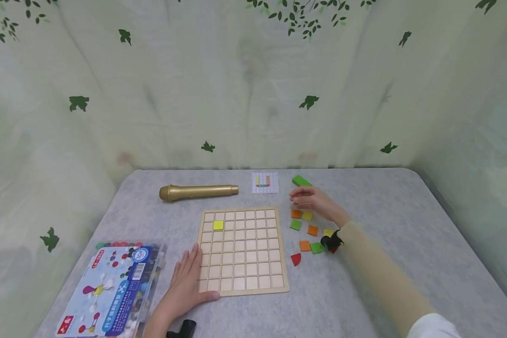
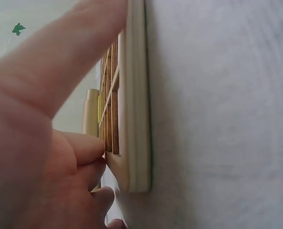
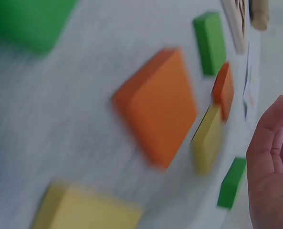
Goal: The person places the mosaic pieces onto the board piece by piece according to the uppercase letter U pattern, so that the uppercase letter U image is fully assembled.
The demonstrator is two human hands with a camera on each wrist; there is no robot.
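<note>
A wooden grid board [image 1: 241, 251] lies on the grey table, one yellow square [image 1: 218, 225] in its upper left part. My left hand [image 1: 181, 286] rests at the board's lower left corner, fingers along the left edge and thumb at the front edge; the left wrist view shows the hand [image 2: 50, 114] against the board's side [image 2: 137, 119]. To the right, my right hand [image 1: 317, 202] hovers, fingers slightly bent, above loose orange [image 1: 296, 214], yellow [image 1: 307, 215] and green pieces [image 1: 295, 225]. In the right wrist view that hand [image 3: 272, 167] shows nothing held, beside an orange square [image 3: 162, 107].
A gold microphone-shaped object [image 1: 198, 192] and a pattern card [image 1: 265, 182] lie behind the board. A green block [image 1: 302, 180] is beyond my right hand. A boxed set [image 1: 105, 291] stands at left, a black object [image 1: 187, 328] near the front edge. A red piece [image 1: 296, 259] lies right of the board.
</note>
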